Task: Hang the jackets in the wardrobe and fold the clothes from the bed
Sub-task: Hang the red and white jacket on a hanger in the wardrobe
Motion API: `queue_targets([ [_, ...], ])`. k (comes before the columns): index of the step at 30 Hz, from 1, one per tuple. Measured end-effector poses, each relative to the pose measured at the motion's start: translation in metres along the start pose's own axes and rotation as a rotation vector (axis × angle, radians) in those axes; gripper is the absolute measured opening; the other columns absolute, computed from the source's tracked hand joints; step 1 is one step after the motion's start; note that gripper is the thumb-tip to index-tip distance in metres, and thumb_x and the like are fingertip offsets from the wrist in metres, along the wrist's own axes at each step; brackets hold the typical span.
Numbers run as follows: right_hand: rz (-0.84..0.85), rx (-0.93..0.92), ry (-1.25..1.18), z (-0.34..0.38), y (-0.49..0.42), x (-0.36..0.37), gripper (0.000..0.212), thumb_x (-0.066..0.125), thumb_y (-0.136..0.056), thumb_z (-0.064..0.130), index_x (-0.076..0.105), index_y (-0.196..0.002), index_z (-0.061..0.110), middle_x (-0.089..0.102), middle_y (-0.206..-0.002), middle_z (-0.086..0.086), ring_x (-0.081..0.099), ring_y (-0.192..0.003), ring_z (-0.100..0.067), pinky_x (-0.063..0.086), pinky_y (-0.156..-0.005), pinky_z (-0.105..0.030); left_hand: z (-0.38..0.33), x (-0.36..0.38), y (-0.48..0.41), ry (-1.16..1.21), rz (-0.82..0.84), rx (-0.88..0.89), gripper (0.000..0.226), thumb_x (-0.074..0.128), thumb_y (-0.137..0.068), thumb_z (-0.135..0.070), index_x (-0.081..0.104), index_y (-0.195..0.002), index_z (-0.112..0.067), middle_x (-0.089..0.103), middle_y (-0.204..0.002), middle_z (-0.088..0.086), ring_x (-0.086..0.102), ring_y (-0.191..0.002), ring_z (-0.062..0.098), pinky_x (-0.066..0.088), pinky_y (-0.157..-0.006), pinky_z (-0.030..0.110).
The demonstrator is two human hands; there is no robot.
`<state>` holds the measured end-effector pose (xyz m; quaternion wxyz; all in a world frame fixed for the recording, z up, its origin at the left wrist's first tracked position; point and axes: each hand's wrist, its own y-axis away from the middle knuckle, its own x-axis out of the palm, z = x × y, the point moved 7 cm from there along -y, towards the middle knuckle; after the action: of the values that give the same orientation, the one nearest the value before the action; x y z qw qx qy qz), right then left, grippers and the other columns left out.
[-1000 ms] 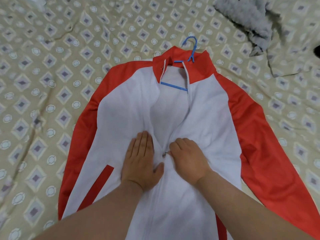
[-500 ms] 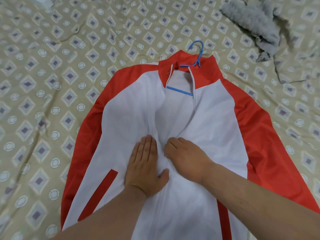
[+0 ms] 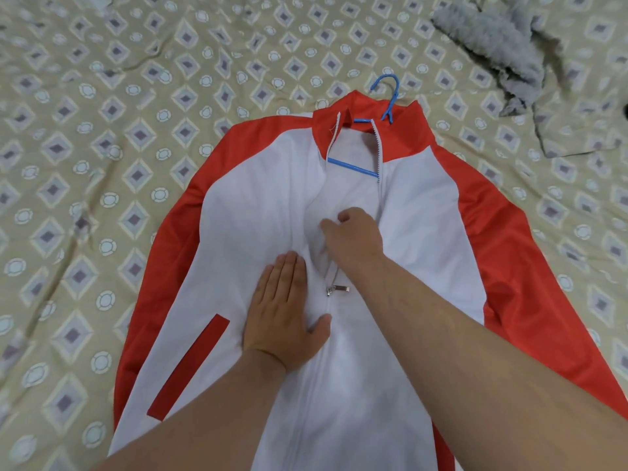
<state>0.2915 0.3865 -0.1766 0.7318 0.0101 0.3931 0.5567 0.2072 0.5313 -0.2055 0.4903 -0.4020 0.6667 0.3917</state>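
Nearest, the left hand (image 3: 285,311) lies spread and flat, fingers straight and together, pressing the white front of the jacket (image 3: 255,198) just left of its zip, with the metal zip pull (image 3: 336,289) lying sideways just beside the thumb. A little further up, the right hand (image 3: 353,239) has its fingers curled into the loose white cloth at the open part of the zip. The red-and-white jacket lies front up on the patterned bed (image 3: 102,130), a blue hanger (image 3: 387,100) showing at its red collar, and a grey fleecy garment (image 3: 492,45) lies well apart at the far right.
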Motion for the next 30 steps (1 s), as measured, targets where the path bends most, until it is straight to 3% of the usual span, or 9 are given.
queue_targets([
  [5, -0.021, -0.171, 0.045, 0.031, -0.020, -0.004, 0.040, 0.061, -0.092, 0.036, 0.054, -0.124, 0.012, 0.055, -0.119, -0.004, 0.057, -0.102, -0.020, 0.040, -0.081, -0.026, -0.001, 0.001, 0.000, 0.012, -0.008, -0.007, 0.092, 0.043, -0.082, -0.057, 0.030, -0.151, 0.002, 0.032, -0.157, 0.019, 0.030, -0.147, 0.030, 0.015, -0.119, 0.041],
  [7, 0.031, -0.217, 0.087, 0.041, -0.029, 0.005, 0.024, 0.058, -0.094, 0.035, 0.060, -0.096, 0.011, 0.054, -0.092, -0.001, 0.052, -0.083, -0.016, 0.037, -0.077, -0.027, 0.000, 0.001, -0.001, 0.005, -0.014, -0.008, 0.092, 0.043, -0.082, -0.057, 0.029, -0.151, 0.001, 0.032, -0.157, 0.018, 0.030, -0.146, 0.030, 0.013, -0.119, 0.040],
  [9, 0.071, -0.148, 0.033, 0.043, -0.039, 0.013, 0.035, 0.056, -0.095, 0.036, 0.047, -0.069, 0.014, 0.046, -0.069, 0.001, 0.046, -0.066, -0.016, 0.037, -0.069, -0.029, 0.000, 0.002, -0.002, -0.005, -0.011, -0.007, 0.092, 0.044, -0.082, -0.057, 0.027, -0.151, 0.001, 0.031, -0.158, 0.018, 0.029, -0.147, 0.030, 0.012, -0.119, 0.040],
  [14, 0.028, 0.063, -0.270, 0.049, -0.064, 0.017, 0.018, 0.058, -0.091, 0.025, 0.052, -0.096, 0.009, 0.052, -0.081, -0.004, 0.052, -0.078, -0.025, 0.044, -0.070, -0.032, 0.000, 0.002, -0.002, -0.007, -0.001, -0.003, 0.093, 0.046, -0.080, -0.056, 0.030, -0.150, 0.003, 0.033, -0.157, 0.020, 0.032, -0.146, 0.031, 0.017, -0.117, 0.042],
  [18, 0.148, 0.112, -0.344, 0.056, -0.074, 0.022, 0.019, 0.060, -0.088, 0.016, 0.050, -0.073, 0.018, 0.053, -0.076, -0.004, 0.051, -0.063, -0.020, 0.048, -0.061, -0.029, 0.000, 0.003, -0.002, -0.022, -0.003, -0.002, 0.093, 0.046, -0.080, -0.056, 0.031, -0.150, 0.003, 0.033, -0.156, 0.019, 0.032, -0.146, 0.030, 0.016, -0.118, 0.041],
  [21, -0.089, 0.019, -0.332, 0.063, -0.088, -0.016, 0.022, 0.055, -0.091, 0.016, 0.048, -0.071, 0.018, 0.055, -0.086, -0.006, 0.051, -0.077, -0.022, 0.049, -0.076, -0.033, 0.000, 0.003, -0.002, -0.002, -0.009, 0.011, 0.094, 0.047, -0.079, -0.055, 0.030, -0.150, 0.004, 0.030, -0.158, 0.020, 0.028, -0.147, 0.030, 0.016, -0.119, 0.042],
  [23, -0.269, -0.049, -0.262, 0.060, -0.096, -0.043, 0.028, 0.057, -0.090, 0.015, 0.046, -0.064, 0.018, 0.053, -0.083, -0.005, 0.048, -0.079, -0.021, 0.041, -0.073, -0.029, 0.000, 0.002, -0.002, 0.007, -0.023, 0.016, 0.095, 0.048, -0.079, -0.055, 0.029, -0.151, 0.004, 0.029, -0.158, 0.020, 0.027, -0.148, 0.030, 0.016, -0.120, 0.042],
  [25, -0.285, -0.056, -0.149, 0.050, -0.099, -0.051, 0.036, 0.058, -0.091, 0.018, 0.041, -0.059, 0.018, 0.050, -0.075, -0.005, 0.047, -0.078, -0.022, 0.037, -0.072, -0.027, 0.000, 0.002, -0.003, 0.010, -0.029, 0.023, 0.095, 0.049, -0.078, -0.056, 0.030, -0.151, 0.004, 0.029, -0.158, 0.020, 0.026, -0.148, 0.030, 0.016, -0.120, 0.042],
  [30, -0.283, -0.274, -0.047, 0.037, -0.036, -0.046, 0.011, 0.060, -0.089, 0.015, 0.061, -0.098, 0.010, 0.061, -0.095, -0.005, 0.054, -0.087, -0.017, 0.040, -0.077, -0.024, 0.001, 0.003, -0.004, 0.016, -0.028, 0.017, 0.096, 0.049, -0.078, -0.057, 0.030, -0.150, 0.004, 0.029, -0.158, 0.020, 0.028, -0.147, 0.031, 0.016, -0.120, 0.042],
])
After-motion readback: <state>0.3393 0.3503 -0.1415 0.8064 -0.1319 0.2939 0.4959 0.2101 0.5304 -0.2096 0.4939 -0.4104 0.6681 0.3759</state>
